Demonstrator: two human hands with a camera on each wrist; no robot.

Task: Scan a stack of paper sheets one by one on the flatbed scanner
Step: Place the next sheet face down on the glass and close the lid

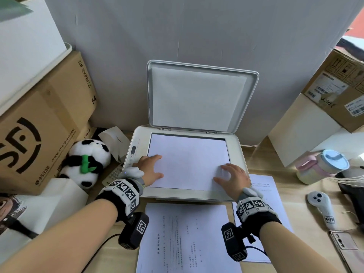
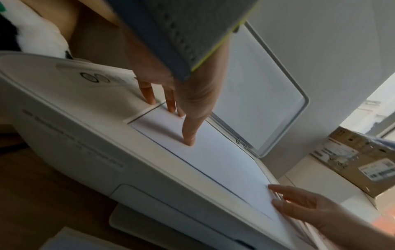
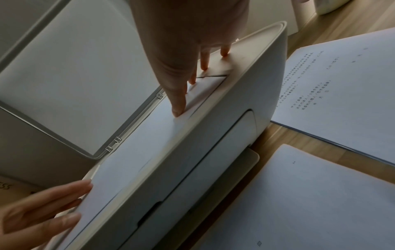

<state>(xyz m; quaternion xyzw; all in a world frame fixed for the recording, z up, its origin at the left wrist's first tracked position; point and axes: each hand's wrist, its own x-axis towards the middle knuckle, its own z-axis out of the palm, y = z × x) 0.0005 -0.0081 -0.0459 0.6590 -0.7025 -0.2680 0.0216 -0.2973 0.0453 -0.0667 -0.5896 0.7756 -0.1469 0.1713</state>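
A white flatbed scanner (image 1: 238,154) stands mid-desk with its lid (image 1: 199,97) raised against the wall. A blank-side-up sheet (image 1: 189,160) lies on the glass. My left hand (image 1: 151,170) presses flat on the sheet's left edge with straight fingers (image 2: 189,133). My right hand (image 1: 230,176) rests on the sheet's near right corner, fingertips (image 3: 177,108) spread along the glass edge. A printed stack (image 1: 187,239) lies in front of the scanner. Another printed pile (image 1: 264,194) lies to the right of it.
Cardboard boxes (image 1: 39,123) and a plush panda (image 1: 86,162) crowd the left. A taped box (image 1: 338,91) on white boxes stands right. A pastel bottle (image 1: 323,166), a white controller (image 1: 323,207) and a phone (image 1: 344,245) lie on the right of the desk.
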